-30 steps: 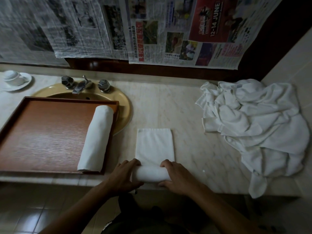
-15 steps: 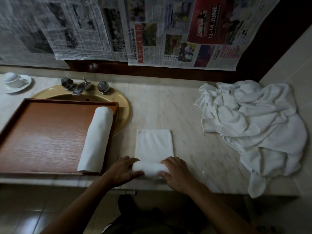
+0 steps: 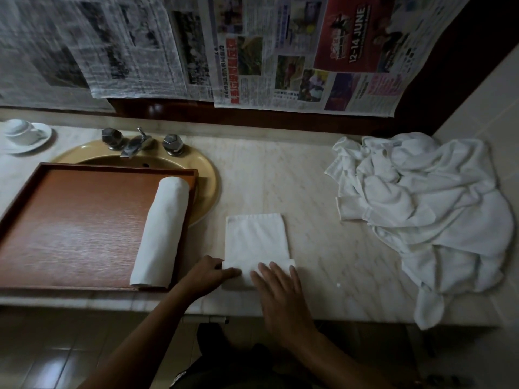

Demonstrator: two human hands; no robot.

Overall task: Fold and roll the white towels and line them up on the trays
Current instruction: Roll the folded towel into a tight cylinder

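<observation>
A folded white towel [image 3: 257, 237] lies flat on the marble counter, its near end wound into a short roll. My right hand [image 3: 278, 287] lies flat on that roll with straight fingers. My left hand [image 3: 209, 275] touches the roll's left end, fingers pointing right. One finished rolled towel [image 3: 161, 230] lies along the right side of the wooden tray [image 3: 70, 220]. A heap of loose white towels [image 3: 427, 217] sits at the right.
The tray rests partly over a yellow sink [image 3: 207, 175] with a chrome tap [image 3: 136, 144]. A cup on a saucer [image 3: 24, 133] stands far left. Newspaper sheets [image 3: 252, 49] hang on the back wall. The counter's front edge runs just below my hands.
The roll has advanced away from me along the towel. My right hand has flattened out on top of it, and my left hand has shifted to its left end.
</observation>
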